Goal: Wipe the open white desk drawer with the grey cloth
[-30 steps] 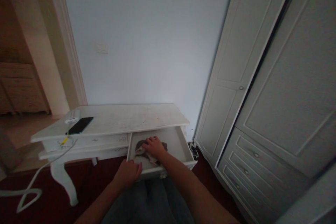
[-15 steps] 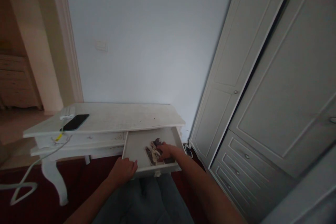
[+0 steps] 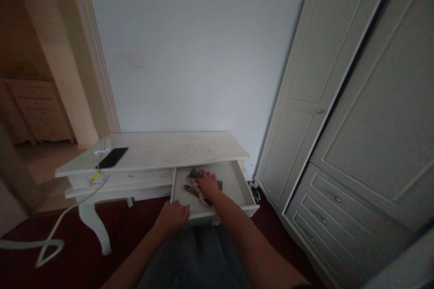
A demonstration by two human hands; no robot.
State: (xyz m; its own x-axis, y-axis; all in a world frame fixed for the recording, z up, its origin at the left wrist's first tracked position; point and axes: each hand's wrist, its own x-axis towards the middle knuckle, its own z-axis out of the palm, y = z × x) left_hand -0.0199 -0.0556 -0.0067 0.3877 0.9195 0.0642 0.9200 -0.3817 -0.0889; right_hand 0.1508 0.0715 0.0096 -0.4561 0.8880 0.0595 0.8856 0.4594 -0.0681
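A white drawer [image 3: 238, 186] stands pulled out from a white table [image 3: 169, 146]. My left hand [image 3: 172, 217] is closed over the drawer's front left corner, thumb on the near side. Inside the drawer lies a crumpled, brown and beige bundle [image 3: 194, 186], which looks like cloth; its exact kind is hard to make out in the dim light. My right hand [image 3: 208, 185] reaches in over the front panel, its bent fingers gripping the bundle from above and hiding part of it.
On the table's left end lie a dark phone [image 3: 114, 157] and a white box-like item [image 3: 103, 146]. A white cable [image 3: 73, 205] hangs down there. A white wardrobe [image 3: 298, 131] stands right, with dark items [image 3: 255, 193] on the floor beside it.
My right hand and the bundle have moved left and farther back within the drawer. My left hand stays at the drawer's corner. The camera's view has shifted slightly left.
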